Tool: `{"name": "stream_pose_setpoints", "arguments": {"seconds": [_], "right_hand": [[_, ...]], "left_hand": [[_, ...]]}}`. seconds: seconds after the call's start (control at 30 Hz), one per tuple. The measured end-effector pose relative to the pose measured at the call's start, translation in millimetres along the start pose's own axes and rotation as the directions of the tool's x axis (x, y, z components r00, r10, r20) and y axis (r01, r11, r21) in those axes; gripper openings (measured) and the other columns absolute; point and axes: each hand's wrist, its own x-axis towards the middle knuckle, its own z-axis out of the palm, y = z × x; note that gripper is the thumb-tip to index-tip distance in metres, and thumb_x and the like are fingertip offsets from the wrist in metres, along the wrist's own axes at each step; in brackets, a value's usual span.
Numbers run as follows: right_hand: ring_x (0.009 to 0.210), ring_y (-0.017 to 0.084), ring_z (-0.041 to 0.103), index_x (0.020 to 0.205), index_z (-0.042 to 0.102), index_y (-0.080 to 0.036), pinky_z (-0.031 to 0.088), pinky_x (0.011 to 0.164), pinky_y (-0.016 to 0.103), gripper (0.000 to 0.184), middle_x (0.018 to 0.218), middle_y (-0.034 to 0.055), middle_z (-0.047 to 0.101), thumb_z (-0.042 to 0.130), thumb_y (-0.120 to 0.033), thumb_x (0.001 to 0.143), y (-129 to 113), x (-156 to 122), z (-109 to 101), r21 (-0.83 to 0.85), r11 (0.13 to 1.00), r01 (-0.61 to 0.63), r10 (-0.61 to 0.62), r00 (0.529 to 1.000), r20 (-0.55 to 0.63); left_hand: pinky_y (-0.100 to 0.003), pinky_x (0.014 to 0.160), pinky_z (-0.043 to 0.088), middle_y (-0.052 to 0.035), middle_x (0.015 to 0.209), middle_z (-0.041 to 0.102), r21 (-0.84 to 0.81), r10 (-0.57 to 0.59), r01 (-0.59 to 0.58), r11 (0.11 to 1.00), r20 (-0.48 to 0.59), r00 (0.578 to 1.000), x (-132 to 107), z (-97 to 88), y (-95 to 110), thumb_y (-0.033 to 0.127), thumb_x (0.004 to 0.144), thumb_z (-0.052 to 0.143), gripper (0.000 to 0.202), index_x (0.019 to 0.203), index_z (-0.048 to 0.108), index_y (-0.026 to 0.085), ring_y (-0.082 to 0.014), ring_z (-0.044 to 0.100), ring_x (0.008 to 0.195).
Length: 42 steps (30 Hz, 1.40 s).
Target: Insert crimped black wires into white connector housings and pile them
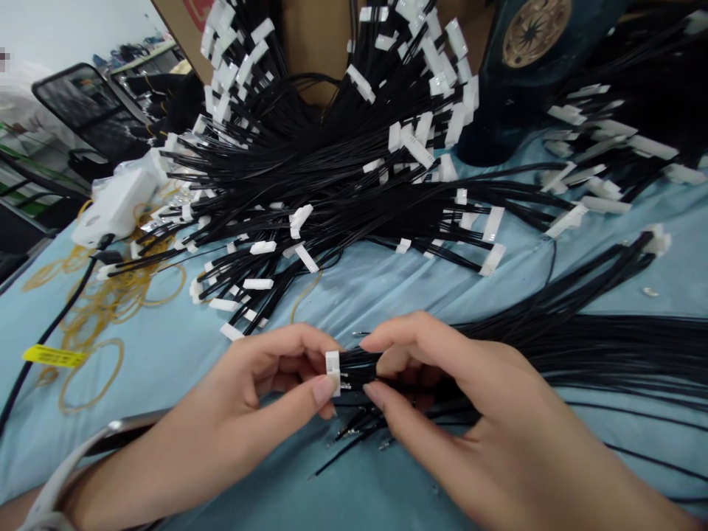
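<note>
Between its thumb and fingers, my left hand (276, 383) grips a small white connector housing (332, 369). Several black wires (357, 361) run from the housing rightward to my right hand (442, 391), whose thumb and fingers are closed around them. Below the right fingers, loose wire ends with bare metal terminals (348, 428) fan out over the cloth. The rest of a long bundle of black wires (619, 346) stretches to the right, beyond the right hand.
A large heap of black cables (332, 162) with white connectors lies behind my hands, before a cardboard box (310, 44). Yellow rubber bands (110, 302) and a white power strip (119, 203) are at the left. A dark bottle (498, 96) stands at the back right on the blue tablecloth (265, 479).
</note>
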Motion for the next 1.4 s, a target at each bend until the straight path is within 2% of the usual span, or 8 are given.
{"name": "stream_pose_setpoints", "arguments": {"seconds": [0.3, 0.5, 0.63, 0.77, 0.87, 0.97, 1.13, 1.4], "right_hand": [[0.070, 0.012, 0.070, 0.096, 0.062, -0.023, 0.053, 0.062, 0.019, 0.020, 0.077, -0.0038, 0.070, 0.053, -0.008, 0.086, 1.7, 0.2, 2.4, -0.008, 1.000, 0.013, -0.014, 0.999, -0.034], [0.073, 0.020, 0.073, 0.100, 0.068, -0.027, 0.058, 0.062, 0.026, 0.019, 0.075, 0.0006, 0.071, 0.056, -0.019, 0.087, -2.1, 3.3, 3.5, -0.200, 0.979, 0.045, -0.063, 0.994, -0.086], [0.073, 0.021, 0.073, 0.103, 0.068, -0.028, 0.060, 0.064, 0.028, 0.022, 0.075, 0.0007, 0.072, 0.056, -0.021, 0.086, -0.6, 4.5, 4.5, -0.244, 0.967, 0.071, -0.100, 0.989, -0.108], [0.071, 0.020, 0.073, 0.104, 0.066, -0.029, 0.060, 0.064, 0.027, 0.025, 0.078, -0.0008, 0.073, 0.054, -0.016, 0.086, 2.5, 2.6, 4.4, -0.183, 0.980, 0.077, -0.103, 0.985, -0.140], [0.069, 0.013, 0.072, 0.104, 0.059, -0.027, 0.057, 0.063, 0.019, 0.026, 0.081, -0.0049, 0.073, 0.052, -0.008, 0.087, 4.4, 2.1, 4.7, -0.075, 0.992, 0.105, -0.116, 0.980, -0.163], [0.067, 0.007, 0.070, 0.105, 0.055, -0.025, 0.054, 0.062, 0.014, 0.028, 0.077, -0.0085, 0.070, 0.051, -0.004, 0.087, 5.9, 1.9, 4.8, -0.048, 0.994, 0.102, -0.108, 0.984, -0.143], [0.066, 0.007, 0.070, 0.109, 0.052, -0.026, 0.054, 0.062, 0.013, 0.030, 0.077, -0.0096, 0.069, 0.052, -0.007, 0.086, 8.3, -0.7, 4.3, -0.008, 0.994, 0.105, -0.105, 0.980, -0.169], [0.066, 0.004, 0.071, 0.108, 0.052, -0.031, 0.055, 0.065, 0.007, 0.034, 0.076, -0.0128, 0.071, 0.055, -0.008, 0.083, 4.3, -3.0, 0.1, 0.048, 0.998, 0.048, -0.037, 0.980, -0.194]], "left_hand": [[-0.017, 0.063, 0.054, 0.0043, 0.072, 0.074, -0.010, 0.004, -0.004, 1.000, -0.014, 1.000, 0.9, -0.7, -3.0, 0.027, 0.087, 0.072, 0.009, 0.094, 0.076, 0.029, -0.0136, 0.068, 0.068], [-0.020, 0.058, 0.050, 0.0070, 0.065, 0.073, -0.067, -0.020, 0.018, 0.998, -0.029, 0.999, 4.2, -0.1, -6.5, 0.035, 0.074, 0.083, 0.021, 0.094, 0.079, 0.036, -0.0124, 0.066, 0.064], [-0.021, 0.058, 0.050, 0.0066, 0.065, 0.074, -0.068, -0.044, 0.042, 0.997, -0.039, 0.998, 3.7, -0.5, -6.8, 0.039, 0.070, 0.085, 0.026, 0.096, 0.079, 0.038, -0.0122, 0.066, 0.063], [-0.020, 0.057, 0.049, 0.0071, 0.065, 0.074, -0.054, -0.046, 0.044, 0.998, -0.039, 0.998, 3.5, 0.0, -5.6, 0.040, 0.070, 0.085, 0.027, 0.096, 0.079, 0.038, -0.0121, 0.067, 0.063], [-0.021, 0.058, 0.049, 0.0085, 0.066, 0.074, -0.058, -0.036, 0.034, 0.998, -0.026, 0.999, 4.0, 0.0, -6.5, 0.039, 0.071, 0.085, 0.027, 0.097, 0.079, 0.038, -0.0112, 0.068, 0.063], [-0.020, 0.058, 0.050, 0.0085, 0.067, 0.074, -0.063, -0.011, 0.010, 0.998, -0.025, 1.000, 3.2, -0.7, -7.4, 0.038, 0.073, 0.084, 0.025, 0.097, 0.079, 0.036, -0.0112, 0.068, 0.063], [-0.017, 0.064, 0.053, 0.0053, 0.074, 0.074, -0.002, 0.002, -0.002, 1.000, 0.003, 1.000, -2.0, -1.7, -5.1, 0.027, 0.089, 0.071, 0.014, 0.101, 0.078, 0.029, -0.0121, 0.068, 0.070], [-0.014, 0.063, 0.054, 0.0058, 0.072, 0.073, 0.031, 0.015, -0.016, 0.999, 0.014, 1.000, 0.1, -2.1, -3.5, 0.027, 0.089, 0.070, 0.010, 0.096, 0.077, 0.030, -0.0117, 0.067, 0.068]]}}
